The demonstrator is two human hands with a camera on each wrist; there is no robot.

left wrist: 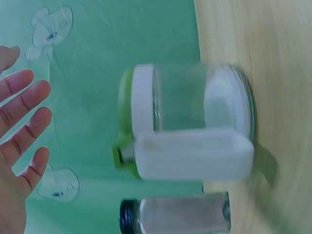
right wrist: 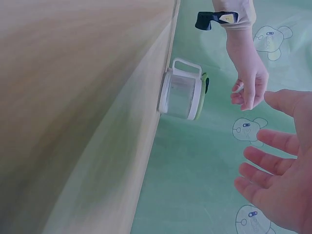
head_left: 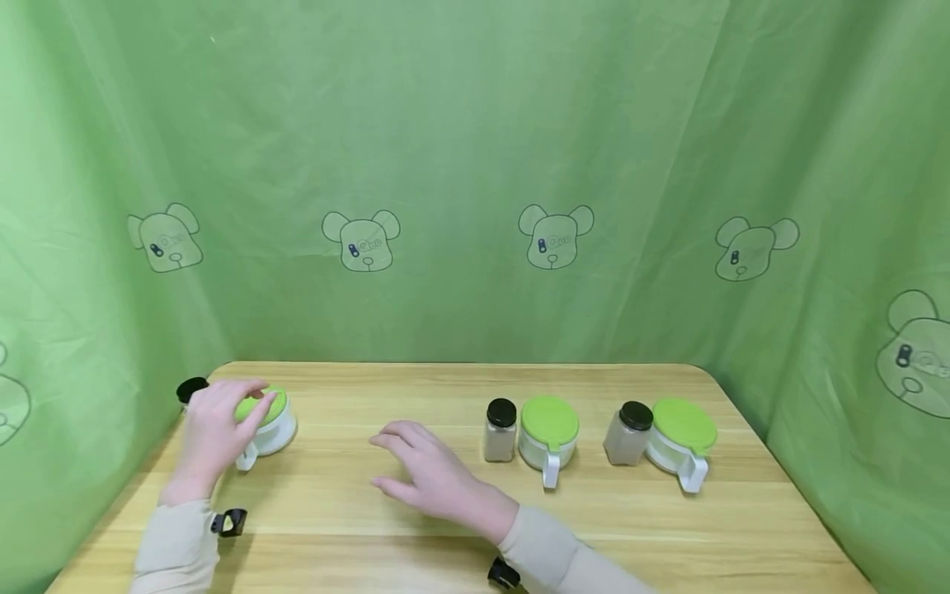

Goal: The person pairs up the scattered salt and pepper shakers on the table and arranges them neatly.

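A clear glass seasoning jar (head_left: 278, 432) with a green lid and white handle stands at the table's left side. My left hand (head_left: 213, 421) hovers by its lid and partly covers it in the head view; the left wrist view shows the fingers (left wrist: 28, 114) spread, with a gap to the jar (left wrist: 183, 100). Behind that hand, a black-capped spice bottle (head_left: 191, 388) is mostly hidden, though the left wrist view shows the bottle (left wrist: 183, 213) beside the handle. Over the table's middle hangs my right hand (head_left: 438, 477), its fingers (right wrist: 265, 161) apart and holding nothing.
Right of centre stand a spice bottle (head_left: 500, 431) and a green-lidded jar (head_left: 549, 425) side by side. Farther right are another bottle (head_left: 627, 435) and green-lidded jar (head_left: 683, 429). A green curtain (head_left: 460, 165) surrounds the wooden table (head_left: 356, 536).
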